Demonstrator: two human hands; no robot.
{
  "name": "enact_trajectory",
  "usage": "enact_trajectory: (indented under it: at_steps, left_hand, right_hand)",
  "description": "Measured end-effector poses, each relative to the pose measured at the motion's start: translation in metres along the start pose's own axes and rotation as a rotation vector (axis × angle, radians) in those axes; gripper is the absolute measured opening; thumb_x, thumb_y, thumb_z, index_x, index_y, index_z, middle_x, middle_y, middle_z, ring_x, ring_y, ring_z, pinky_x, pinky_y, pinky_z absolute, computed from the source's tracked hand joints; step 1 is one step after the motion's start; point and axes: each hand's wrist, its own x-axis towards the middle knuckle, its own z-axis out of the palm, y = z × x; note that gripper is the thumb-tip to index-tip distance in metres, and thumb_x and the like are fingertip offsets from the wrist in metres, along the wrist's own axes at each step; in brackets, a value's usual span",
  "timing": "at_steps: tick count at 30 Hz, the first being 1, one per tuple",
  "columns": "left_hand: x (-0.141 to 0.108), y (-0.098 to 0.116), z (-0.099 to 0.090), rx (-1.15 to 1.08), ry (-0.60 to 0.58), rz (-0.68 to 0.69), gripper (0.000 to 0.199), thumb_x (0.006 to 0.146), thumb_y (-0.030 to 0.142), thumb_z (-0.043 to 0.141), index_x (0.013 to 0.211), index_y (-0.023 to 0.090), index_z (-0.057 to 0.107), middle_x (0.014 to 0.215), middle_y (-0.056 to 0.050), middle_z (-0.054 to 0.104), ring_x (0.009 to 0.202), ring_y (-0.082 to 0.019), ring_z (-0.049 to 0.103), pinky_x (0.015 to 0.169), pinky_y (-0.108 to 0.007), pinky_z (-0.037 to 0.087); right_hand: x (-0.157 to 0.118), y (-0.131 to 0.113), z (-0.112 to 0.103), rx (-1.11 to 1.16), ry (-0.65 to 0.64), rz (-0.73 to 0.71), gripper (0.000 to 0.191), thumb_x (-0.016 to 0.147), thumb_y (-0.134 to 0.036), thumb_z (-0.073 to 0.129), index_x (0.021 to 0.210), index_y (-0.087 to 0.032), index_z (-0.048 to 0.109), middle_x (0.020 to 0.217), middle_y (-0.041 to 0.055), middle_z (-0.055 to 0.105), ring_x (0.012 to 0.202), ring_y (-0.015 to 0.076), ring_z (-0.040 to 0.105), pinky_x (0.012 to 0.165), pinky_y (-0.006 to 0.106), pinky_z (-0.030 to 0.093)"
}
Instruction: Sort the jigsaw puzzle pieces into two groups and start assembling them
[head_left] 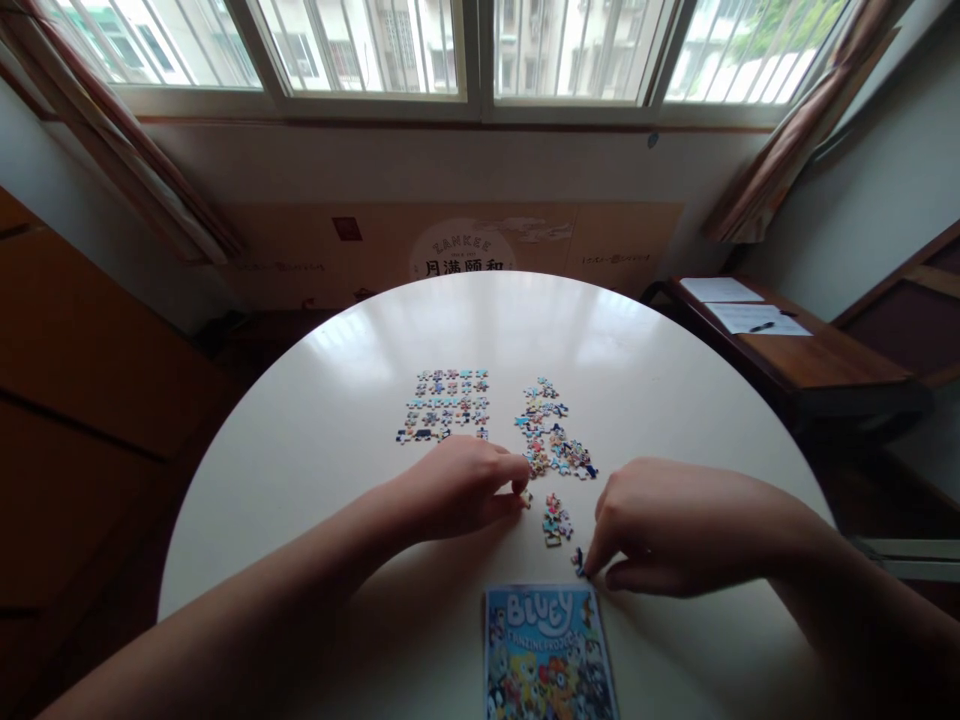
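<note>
My left hand (472, 485) is closed, thumb and index finger pinched at a small light puzzle piece (527, 497) on the white table. To the right, my right hand (652, 525) rests low with its fingers curled and the index fingertip on a dark blue piece (578, 562). Between the hands lies a small cluster of pieces (556, 520). Beyond them is a larger loose pile (555, 440). Rows of separate pieces (450, 403) lie to the left of that pile, the nearest row partly hidden by my left hand.
A blue Bluey picture sheet (547, 650) lies at the near side of the round white table (300, 440). At the right stands a wooden desk (840, 350) with papers (757, 318) and a pen. A printed cardboard box (285, 245) is below the windows.
</note>
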Motion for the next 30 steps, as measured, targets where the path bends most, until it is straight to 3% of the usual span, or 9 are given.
enact_trajectory:
  at_steps: [8,12,18,24,30]
  left_hand:
    - [0.002,-0.001,0.009,0.024,0.067,-0.04,0.007,0.086,0.018,0.062,0.086,0.022,0.068,0.077,0.001,0.072,0.063,-0.013,0.063,0.056,-0.026,0.041]
    - [0.001,-0.002,0.011,0.008,0.098,-0.006,0.012,0.09,0.021,0.059,0.087,0.022,0.07,0.078,0.001,0.072,0.064,-0.012,0.063,0.057,-0.026,0.043]
    - [-0.002,0.003,0.004,-0.067,0.003,0.192,0.021,0.089,0.014,0.059,0.092,0.026,0.076,0.078,0.001,0.073,0.065,-0.011,0.063,0.056,-0.025,0.042]
    - [-0.002,0.01,0.002,-0.062,-0.042,0.213,0.042,0.083,0.006,0.056,0.106,0.033,0.079,0.075,0.001,0.069,0.059,-0.01,0.057,0.052,-0.025,0.04]
    - [-0.003,0.014,0.0,-0.088,-0.085,0.216,0.04,0.079,0.005,0.06,0.1,0.033,0.081,0.072,0.001,0.067,0.058,-0.011,0.056,0.052,-0.026,0.04]
  right_hand:
    - [-0.008,0.005,0.001,-0.166,0.113,0.208,0.016,0.084,-0.024,0.064,0.081,-0.028,0.079,0.072,0.0002,0.076,0.065,0.0187,0.067,0.059,0.031,0.034]
    - [-0.001,0.004,0.0,-0.124,0.118,0.131,0.022,0.083,-0.019,0.063,0.091,-0.03,0.08,0.08,0.0,0.078,0.072,0.0187,0.069,0.065,0.031,0.039]
    - [0.009,-0.002,0.007,-0.04,0.047,0.041,0.029,0.081,-0.014,0.062,0.092,-0.033,0.08,0.08,-0.0023,0.078,0.069,0.0152,0.065,0.063,0.027,0.038]
    - [0.007,0.007,0.006,-0.042,0.031,0.088,0.027,0.078,-0.013,0.062,0.087,-0.032,0.08,0.077,-0.0026,0.077,0.067,0.015,0.064,0.065,0.028,0.039]
    - [0.009,0.024,0.002,-0.093,0.135,0.1,0.028,0.079,-0.012,0.063,0.09,-0.03,0.08,0.079,-0.0011,0.077,0.072,0.0165,0.067,0.066,0.028,0.041]
